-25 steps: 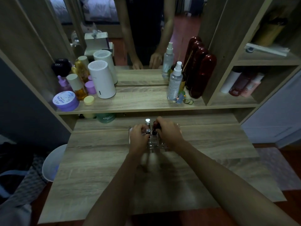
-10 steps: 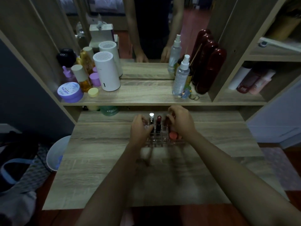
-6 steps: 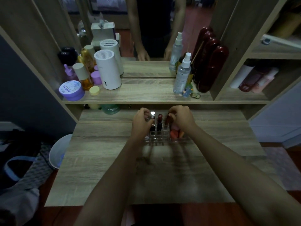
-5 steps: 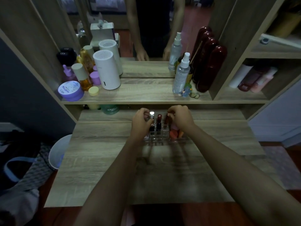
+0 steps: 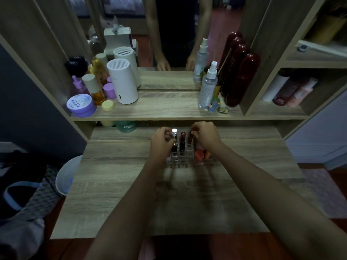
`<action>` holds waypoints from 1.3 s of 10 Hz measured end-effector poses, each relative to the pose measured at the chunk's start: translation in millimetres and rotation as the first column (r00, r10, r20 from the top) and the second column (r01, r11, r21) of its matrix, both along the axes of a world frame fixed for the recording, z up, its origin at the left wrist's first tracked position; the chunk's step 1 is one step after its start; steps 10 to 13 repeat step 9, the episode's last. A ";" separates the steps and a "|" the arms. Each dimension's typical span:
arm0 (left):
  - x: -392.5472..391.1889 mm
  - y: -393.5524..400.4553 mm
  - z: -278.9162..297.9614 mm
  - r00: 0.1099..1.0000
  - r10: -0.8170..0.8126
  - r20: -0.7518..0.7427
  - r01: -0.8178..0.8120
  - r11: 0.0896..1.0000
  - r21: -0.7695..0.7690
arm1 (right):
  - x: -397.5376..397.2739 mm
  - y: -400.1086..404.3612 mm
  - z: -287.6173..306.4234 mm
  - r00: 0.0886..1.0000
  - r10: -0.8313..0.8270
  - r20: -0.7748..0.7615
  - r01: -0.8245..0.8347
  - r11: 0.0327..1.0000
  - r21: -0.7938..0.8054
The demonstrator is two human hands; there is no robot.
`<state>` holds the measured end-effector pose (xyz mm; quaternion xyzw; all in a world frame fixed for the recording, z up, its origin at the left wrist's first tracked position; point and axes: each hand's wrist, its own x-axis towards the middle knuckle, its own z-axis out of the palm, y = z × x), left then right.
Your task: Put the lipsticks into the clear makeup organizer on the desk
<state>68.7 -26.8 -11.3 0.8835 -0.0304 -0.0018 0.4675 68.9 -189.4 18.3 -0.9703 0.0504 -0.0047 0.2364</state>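
Observation:
The clear makeup organizer [image 5: 181, 160] stands at the back middle of the wooden desk [image 5: 116, 194]. In its slots stand a lipstick with a silver cap [image 5: 174, 136], a dark red lipstick [image 5: 182, 140] and a third red lipstick [image 5: 190, 136]. Orange-red items [image 5: 199, 155] fill its right compartment. My left hand [image 5: 161, 142] curls against the organizer's left side, fingers at the silver-capped lipstick. My right hand [image 5: 205, 136] pinches the top of the third red lipstick.
A shelf [image 5: 169, 107] above the desk carries a white cylinder [image 5: 123, 83], a purple jar [image 5: 81, 105], bottles and a spray bottle [image 5: 208, 87]. A mirror behind reflects a person. A white bin [image 5: 65, 175] sits left of the desk, a bag on the floor.
Over the earlier frames the red lipsticks appeared in the organizer's slots. In the last half second both hands have stayed at the organizer with almost no movement.

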 end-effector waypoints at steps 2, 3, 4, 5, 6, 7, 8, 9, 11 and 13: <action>0.2 1.5 2.5 1.000 0.005 0.002 -0.005 1.000 0.010 | 0.4 0.8 0.9 1.000 0.025 0.002 -0.025 1.000 -0.011; 2.0 2.9 4.0 1.000 0.007 0.001 -0.007 1.000 0.022 | -0.6 -0.5 2.1 1.000 0.024 -0.003 -0.024 1.000 -0.004; 4.2 5.9 5.7 1.000 0.011 0.005 -0.011 0.999 0.033 | -1.5 -4.8 4.7 1.000 0.016 -0.002 -0.016 1.000 0.005; 6.9 16.5 5.8 1.000 0.011 0.006 -0.011 1.000 0.026 | -2.6 -14.7 11.9 1.000 0.004 0.028 -0.005 1.000 0.019; 8.1 37.6 1.8 0.997 0.055 0.050 -0.058 0.996 0.067 | -3.8 -34.4 15.6 0.999 -0.012 0.053 0.013 1.000 -0.019; 8.7 59.5 -2.3 0.990 0.137 0.023 -0.139 0.982 0.125 | -7.9 -58.0 13.3 0.995 -0.082 0.048 0.084 0.996 -0.040; 9.1 72.4 -10.3 0.981 0.189 -0.047 -0.180 0.972 0.151 | -13.3 -79.9 1.0 0.979 -0.203 0.003 0.203 0.979 0.022; 6.8 78.1 -22.0 0.942 0.258 -0.214 -0.232 0.963 0.139 | -21.7 -89.5 -20.0 0.945 -0.245 -0.216 0.267 0.960 0.082; 6.8 78.1 -22.0 0.942 0.258 -0.214 -0.232 0.963 0.139 | -21.7 -89.5 -20.0 0.945 -0.245 -0.216 0.267 0.960 0.082; 6.8 78.1 -22.0 0.942 0.258 -0.214 -0.232 0.963 0.139 | -21.7 -89.5 -20.0 0.945 -0.245 -0.216 0.267 0.960 0.082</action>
